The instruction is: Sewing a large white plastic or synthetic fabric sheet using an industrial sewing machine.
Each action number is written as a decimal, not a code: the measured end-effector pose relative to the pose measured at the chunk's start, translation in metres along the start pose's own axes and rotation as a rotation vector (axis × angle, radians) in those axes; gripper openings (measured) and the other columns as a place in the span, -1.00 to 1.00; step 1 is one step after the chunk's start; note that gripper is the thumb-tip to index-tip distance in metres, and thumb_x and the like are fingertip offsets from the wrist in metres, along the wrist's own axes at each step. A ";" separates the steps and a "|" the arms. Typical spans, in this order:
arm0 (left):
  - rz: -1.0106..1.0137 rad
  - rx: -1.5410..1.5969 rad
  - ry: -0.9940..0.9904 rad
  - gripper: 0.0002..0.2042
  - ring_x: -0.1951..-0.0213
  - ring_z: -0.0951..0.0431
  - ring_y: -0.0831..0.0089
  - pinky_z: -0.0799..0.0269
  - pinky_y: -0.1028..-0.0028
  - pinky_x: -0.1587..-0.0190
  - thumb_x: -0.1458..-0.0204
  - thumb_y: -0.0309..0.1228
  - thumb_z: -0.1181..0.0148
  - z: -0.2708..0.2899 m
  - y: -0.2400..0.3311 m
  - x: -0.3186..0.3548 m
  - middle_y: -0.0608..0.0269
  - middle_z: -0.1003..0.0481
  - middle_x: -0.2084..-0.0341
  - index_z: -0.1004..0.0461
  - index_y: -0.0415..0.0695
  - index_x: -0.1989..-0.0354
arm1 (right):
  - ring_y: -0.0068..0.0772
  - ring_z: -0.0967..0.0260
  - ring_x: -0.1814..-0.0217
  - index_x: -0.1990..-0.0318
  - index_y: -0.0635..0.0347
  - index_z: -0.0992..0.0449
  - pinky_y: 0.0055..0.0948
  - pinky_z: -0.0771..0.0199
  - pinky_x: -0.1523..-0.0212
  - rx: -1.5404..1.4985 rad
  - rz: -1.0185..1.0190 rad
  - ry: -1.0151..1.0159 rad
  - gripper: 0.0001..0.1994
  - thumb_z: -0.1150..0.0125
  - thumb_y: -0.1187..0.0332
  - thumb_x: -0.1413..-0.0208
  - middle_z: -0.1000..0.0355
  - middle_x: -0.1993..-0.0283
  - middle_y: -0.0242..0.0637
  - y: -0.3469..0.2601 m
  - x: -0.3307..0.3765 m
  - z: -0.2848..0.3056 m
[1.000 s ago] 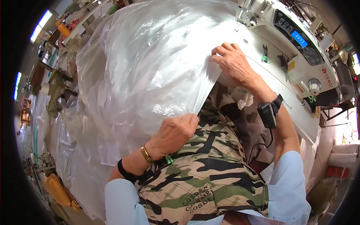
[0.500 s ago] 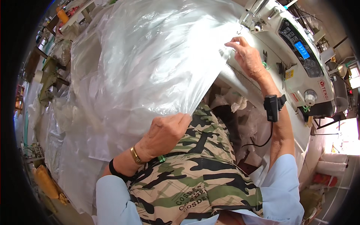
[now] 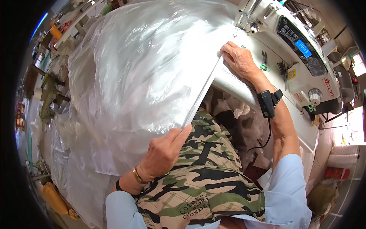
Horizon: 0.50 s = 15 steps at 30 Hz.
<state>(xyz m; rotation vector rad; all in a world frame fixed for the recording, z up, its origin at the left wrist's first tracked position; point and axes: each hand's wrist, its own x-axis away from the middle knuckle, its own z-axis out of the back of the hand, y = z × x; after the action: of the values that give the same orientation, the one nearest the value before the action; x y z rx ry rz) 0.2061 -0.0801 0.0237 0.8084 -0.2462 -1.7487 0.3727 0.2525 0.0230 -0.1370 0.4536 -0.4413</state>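
One translucent plastic sheet (image 3: 129,80), edge taut between hands (image 3: 162,153) (image 3: 241,63), spread leftward

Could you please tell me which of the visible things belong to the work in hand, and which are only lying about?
In the work:
plastic sheet, its edge pinched by the left hand and right hand
sewing machine, probably, as the sheet spreads beside it

Apparently just lying about:
snips, untouched
orange container, upper left
white rolls, lower right

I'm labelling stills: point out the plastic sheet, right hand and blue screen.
Plastic sheet (image 3: 133,84): head view, on its wide middle.
Right hand (image 3: 241,61): head view, on its back.
Blue screen (image 3: 303,48): head view, on its lit face.
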 end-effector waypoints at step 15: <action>0.033 0.107 -0.169 -0.72 0.47 -0.49 0.10 -0.40 0.24 0.40 0.08 -0.59 -0.07 -0.040 -0.025 -0.036 0.08 -0.40 0.44 -0.53 -0.22 0.15 | -0.14 -0.38 -0.08 0.19 0.18 -0.51 -0.16 -0.31 -0.09 0.144 -0.244 0.054 -0.73 -0.17 0.16 -0.14 -0.49 0.11 -0.14 -0.004 0.011 -0.005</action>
<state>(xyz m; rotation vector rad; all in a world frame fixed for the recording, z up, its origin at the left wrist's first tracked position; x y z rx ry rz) 0.2167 -0.0299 -0.0050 0.7293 -0.4669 -1.7867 0.3778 0.2440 0.0150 -0.0405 0.4585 -0.7170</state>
